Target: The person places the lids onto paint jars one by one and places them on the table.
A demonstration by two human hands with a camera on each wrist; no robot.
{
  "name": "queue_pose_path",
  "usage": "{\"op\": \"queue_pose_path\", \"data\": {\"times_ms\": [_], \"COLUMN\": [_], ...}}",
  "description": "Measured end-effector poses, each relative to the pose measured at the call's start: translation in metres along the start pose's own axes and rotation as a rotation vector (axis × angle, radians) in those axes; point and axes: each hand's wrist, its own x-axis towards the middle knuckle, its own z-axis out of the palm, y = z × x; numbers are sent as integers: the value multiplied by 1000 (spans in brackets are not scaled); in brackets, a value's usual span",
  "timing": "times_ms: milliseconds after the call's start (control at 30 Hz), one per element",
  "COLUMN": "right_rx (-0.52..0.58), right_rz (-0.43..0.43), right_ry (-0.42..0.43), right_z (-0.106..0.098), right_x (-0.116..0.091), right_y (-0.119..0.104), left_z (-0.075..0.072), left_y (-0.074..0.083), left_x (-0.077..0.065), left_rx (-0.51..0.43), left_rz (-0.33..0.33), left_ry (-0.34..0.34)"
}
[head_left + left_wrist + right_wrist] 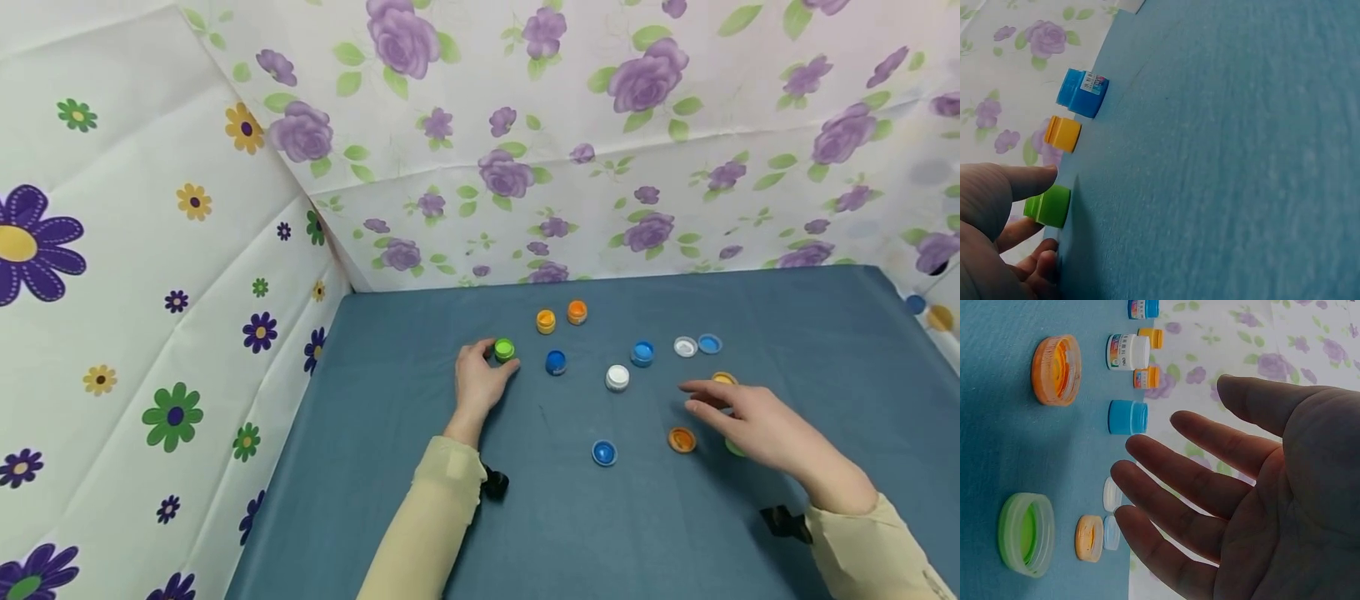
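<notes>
My left hand point(480, 383) is at a small open green paint jar point(504, 350) on the table, thumb on one side and fingers on the other. In the left wrist view the thumb passes just above the green jar point(1050, 206), a finger beneath it. My right hand point(757, 425) hovers with fingers spread and holds nothing. Below and around it lie an orange lid point(682, 440), a yellow lid point(723, 378) and a green lid point(1025, 534), which the hand mostly covers in the head view.
Beyond stand jars: dark blue point(556, 362), white point(617, 377), light blue point(642, 353), yellow point(546, 322) and orange point(577, 312). Also lying there are a white lid point(686, 347), a light blue lid point(709, 343) and a dark blue lid point(603, 452). Flowered sheets border the blue tabletop point(555, 533).
</notes>
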Motion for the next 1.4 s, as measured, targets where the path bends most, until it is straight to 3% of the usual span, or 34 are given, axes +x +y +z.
{"op": "queue_pose_path", "data": {"times_ms": [300,633,800,933,1167,1400], "right_rx": [17,26,23,-7,-78,-90], "right_rz": [32,67,94,144,218,242], "right_ry": [-5,0,0,-6,8,-42], "right_z": [4,-1,-10,-16,-16,-1], "right_x": [-5,-14,-23,-31,-38,-37], "right_y": [3,7,13,23,39,52], "left_z": [7,13,7,-6,-31,-29], "left_y": [6,7,-1,-9,-12,-23], "left_x": [0,2,-1,-15,-53,-83], "left_rx": [47,22,-114,-248,-452,-627], "left_rz": [-17,-35,25,111,261,314], "left_ry": [79,97,98,81,-56,-183]}}
